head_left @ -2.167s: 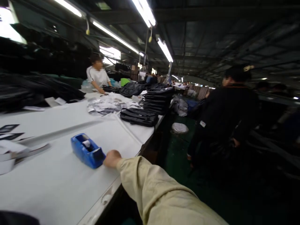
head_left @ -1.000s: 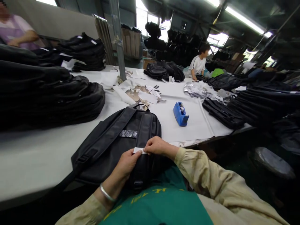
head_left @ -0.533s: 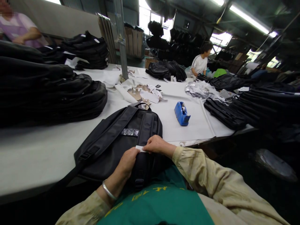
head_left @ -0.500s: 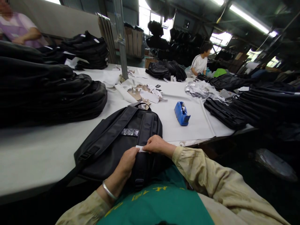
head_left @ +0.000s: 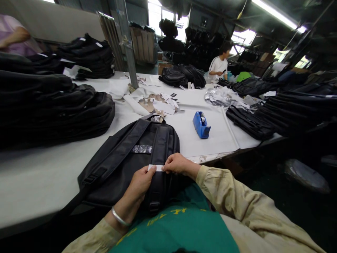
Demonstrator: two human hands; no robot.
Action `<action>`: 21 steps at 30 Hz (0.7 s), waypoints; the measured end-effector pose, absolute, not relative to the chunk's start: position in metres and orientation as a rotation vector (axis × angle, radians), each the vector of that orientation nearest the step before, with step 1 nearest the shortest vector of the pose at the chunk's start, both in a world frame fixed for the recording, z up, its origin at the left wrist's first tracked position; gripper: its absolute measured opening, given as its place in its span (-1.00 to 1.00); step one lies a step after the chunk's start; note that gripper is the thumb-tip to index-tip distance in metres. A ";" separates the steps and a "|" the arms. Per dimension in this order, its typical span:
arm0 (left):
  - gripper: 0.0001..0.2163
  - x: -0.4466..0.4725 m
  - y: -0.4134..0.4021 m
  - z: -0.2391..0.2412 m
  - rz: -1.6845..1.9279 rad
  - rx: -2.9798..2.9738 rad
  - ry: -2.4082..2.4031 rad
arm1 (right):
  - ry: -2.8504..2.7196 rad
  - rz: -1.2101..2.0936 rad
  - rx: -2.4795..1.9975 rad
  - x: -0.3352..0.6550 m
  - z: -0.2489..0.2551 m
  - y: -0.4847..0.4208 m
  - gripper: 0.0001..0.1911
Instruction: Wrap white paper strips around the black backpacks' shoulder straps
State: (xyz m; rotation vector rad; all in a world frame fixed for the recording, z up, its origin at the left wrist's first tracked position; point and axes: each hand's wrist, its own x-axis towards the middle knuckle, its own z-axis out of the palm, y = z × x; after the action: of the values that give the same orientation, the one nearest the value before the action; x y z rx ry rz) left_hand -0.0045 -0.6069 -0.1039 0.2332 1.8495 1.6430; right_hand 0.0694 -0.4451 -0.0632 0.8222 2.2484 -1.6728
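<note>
A black backpack (head_left: 118,168) lies strap side up at the table's near edge, its top handle pointing away from me. Across its right shoulder strap (head_left: 160,144) is a small white strip (head_left: 157,168), which looks like paper or tape. My left hand (head_left: 140,181) pinches the strip's left end between thumb and finger. At the right end, my right hand (head_left: 177,163) is closed on it with the fingers curled. A shiny clear plastic wrap (head_left: 142,149) sits on the back panel between the two straps.
A blue tape dispenser (head_left: 201,125) stands right of the backpack. Black bags are piled at left (head_left: 52,105) and right (head_left: 295,109). Paper scraps (head_left: 158,104) and crumpled clear plastic (head_left: 222,96) lie farther back, near a metal post (head_left: 127,45). A co-worker (head_left: 219,66) is across the table.
More of the white strip shows between my hands, which are slightly farther apart. The whole view has shifted a little. The co-worker at the back has raised a hand holding a small dark thing.
</note>
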 end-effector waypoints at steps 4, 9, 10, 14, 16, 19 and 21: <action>-0.57 -0.008 -0.611 -0.102 1.662 0.174 1.736 | 2.136 -1.808 0.828 0.072 -0.078 -0.443 -0.87; -0.83 -0.014 -0.616 -0.087 1.663 -0.016 1.638 | 2.423 -1.561 1.044 0.091 -0.095 -0.426 -0.95; -0.87 -0.014 -0.615 -0.084 1.660 -0.039 1.634 | 2.510 -1.578 1.080 0.096 -0.094 -0.424 -0.95; -0.91 -0.011 -0.611 -0.078 1.653 -0.062 1.612 | 2.770 -1.730 0.967 0.104 -0.072 -0.434 -0.82; -0.90 -0.009 -0.609 -0.080 1.661 -0.037 1.613 | 2.747 -1.672 0.871 0.100 -0.062 -0.446 -0.72; -0.87 -0.009 -0.609 -0.087 1.683 0.008 1.606 | 2.470 -1.737 0.907 0.088 -0.062 -0.465 -0.59; -0.81 -0.009 -0.610 -0.093 1.701 0.030 1.584 | 2.145 -1.988 0.996 0.080 -0.072 -0.474 -0.55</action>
State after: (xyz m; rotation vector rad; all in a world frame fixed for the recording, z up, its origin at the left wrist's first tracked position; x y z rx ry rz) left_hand -0.0091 -0.6095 -0.0927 0.0300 1.5845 1.7013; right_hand 0.0804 -0.4739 -0.0716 0.9956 2.1450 -1.9885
